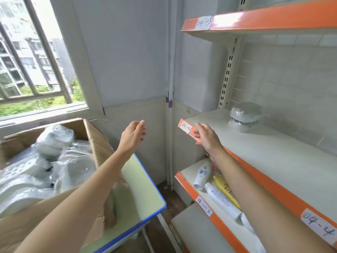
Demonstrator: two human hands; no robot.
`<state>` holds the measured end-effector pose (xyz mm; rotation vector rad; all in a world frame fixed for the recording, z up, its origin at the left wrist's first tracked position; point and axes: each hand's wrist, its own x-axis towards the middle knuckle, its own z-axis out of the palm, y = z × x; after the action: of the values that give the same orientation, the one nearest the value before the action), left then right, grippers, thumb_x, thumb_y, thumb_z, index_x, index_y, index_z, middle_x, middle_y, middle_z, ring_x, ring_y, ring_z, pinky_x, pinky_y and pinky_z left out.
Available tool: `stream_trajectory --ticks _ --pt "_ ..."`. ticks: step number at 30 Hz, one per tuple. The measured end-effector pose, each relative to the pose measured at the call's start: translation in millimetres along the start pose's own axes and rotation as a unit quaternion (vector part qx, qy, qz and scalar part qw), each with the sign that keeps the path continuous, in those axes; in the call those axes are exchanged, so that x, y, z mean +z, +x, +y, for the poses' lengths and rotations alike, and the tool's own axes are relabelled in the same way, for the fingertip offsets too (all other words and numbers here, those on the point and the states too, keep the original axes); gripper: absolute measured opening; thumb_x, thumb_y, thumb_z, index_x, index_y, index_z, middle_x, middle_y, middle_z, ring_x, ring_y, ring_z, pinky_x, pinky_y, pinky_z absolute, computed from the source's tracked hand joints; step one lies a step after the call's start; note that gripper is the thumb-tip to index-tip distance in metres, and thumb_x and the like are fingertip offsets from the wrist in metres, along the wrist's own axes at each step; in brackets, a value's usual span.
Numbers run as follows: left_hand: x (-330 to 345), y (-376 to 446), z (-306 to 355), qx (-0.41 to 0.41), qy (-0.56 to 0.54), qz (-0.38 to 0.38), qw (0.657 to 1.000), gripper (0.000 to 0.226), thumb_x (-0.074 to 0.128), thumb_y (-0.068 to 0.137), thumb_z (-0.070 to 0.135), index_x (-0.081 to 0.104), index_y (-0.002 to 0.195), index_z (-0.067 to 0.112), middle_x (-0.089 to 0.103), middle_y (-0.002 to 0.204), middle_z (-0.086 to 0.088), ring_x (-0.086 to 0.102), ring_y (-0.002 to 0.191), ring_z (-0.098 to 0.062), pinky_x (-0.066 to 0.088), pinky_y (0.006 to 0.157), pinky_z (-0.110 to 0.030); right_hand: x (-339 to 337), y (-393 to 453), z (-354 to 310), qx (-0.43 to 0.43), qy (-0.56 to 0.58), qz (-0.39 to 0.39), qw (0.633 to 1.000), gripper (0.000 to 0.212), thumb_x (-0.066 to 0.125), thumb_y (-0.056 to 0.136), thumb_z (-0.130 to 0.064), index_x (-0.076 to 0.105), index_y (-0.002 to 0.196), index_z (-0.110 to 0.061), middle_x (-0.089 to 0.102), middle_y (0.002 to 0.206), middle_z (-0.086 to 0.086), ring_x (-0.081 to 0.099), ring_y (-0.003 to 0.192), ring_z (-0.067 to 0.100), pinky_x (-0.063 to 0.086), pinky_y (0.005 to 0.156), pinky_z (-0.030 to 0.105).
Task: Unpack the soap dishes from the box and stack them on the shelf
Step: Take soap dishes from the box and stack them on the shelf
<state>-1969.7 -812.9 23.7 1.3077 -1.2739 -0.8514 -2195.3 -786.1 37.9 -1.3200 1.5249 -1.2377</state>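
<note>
Plainly both hands empty, left hand (134,136), right hand (207,135)

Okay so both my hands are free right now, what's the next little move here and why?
Probably swing the left hand back down to the box and grip one wrapped soap dish. Both hands are empty, the right hand is by the shelf edge, only one soap dish stack stands on that shelf, and the box looks still full.

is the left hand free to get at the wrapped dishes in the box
Probably yes: the left hand is open and empty, the box is open-topped, and the wrapped dishes lie exposed.
</note>
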Motion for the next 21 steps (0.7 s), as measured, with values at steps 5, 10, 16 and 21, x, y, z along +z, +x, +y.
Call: stream_trajectory --ticks 5,10,16,21 --pt "-102.3 -16.0 -5.8 -0.007 0.013 0.1 0.995 0.019 0.044 0.098 0.028 0.055 0.095 0.013 0.06 0.095 -0.01 0.059 0.083 -0.021 0.045 0.068 -0.028 96.9 -2.4 -24.6 -0.036 0.004 -0.114 0.993 0.03 0.04 0.098 -0.033 0.056 0.106 -0.01 0.058 0.1 0.008 0.054 0.091 0.02 0.048 0.084 0.038" --pt "-204.0 -38.2 -18.2 -0.019 0.081 0.174 0.981 0.018 0.044 0.098 0.028 0.055 0.096 0.013 0.062 0.098 -0.011 0.061 0.086 -0.022 0.048 0.076 -0.037 197.4 -15.3 -53.6 -0.065 0.012 -0.22 0.973 0.028 0.04 0.099 -0.027 0.055 0.106 -0.004 0.052 0.092 0.005 0.049 0.088 0.017 0.043 0.064 0.027" --pt "-306.9 -43.1 -46.3 -0.096 0.173 0.232 0.953 0.023 0.055 0.092 0.025 0.059 0.108 0.007 0.064 0.109 -0.017 0.062 0.093 -0.029 0.05 0.085 -0.042 289.5 -19.9 -68.5 -0.11 -0.084 -0.288 0.948 0.02 0.043 0.094 -0.035 0.052 0.078 -0.027 0.058 0.089 -0.003 0.055 0.097 0.021 0.046 0.093 0.043" --pt "-349.5 -25.1 -67.2 -0.148 0.295 0.193 0.924 0.032 0.057 0.091 0.029 0.059 0.114 0.007 0.064 0.115 -0.012 0.059 0.101 -0.025 0.044 0.087 -0.031 335.0 -13.5 -79.0 -0.161 -0.189 -0.331 0.91 0.029 0.045 0.096 -0.033 0.056 0.114 -0.014 0.057 0.107 0.003 0.052 0.103 0.019 0.041 0.091 0.032"
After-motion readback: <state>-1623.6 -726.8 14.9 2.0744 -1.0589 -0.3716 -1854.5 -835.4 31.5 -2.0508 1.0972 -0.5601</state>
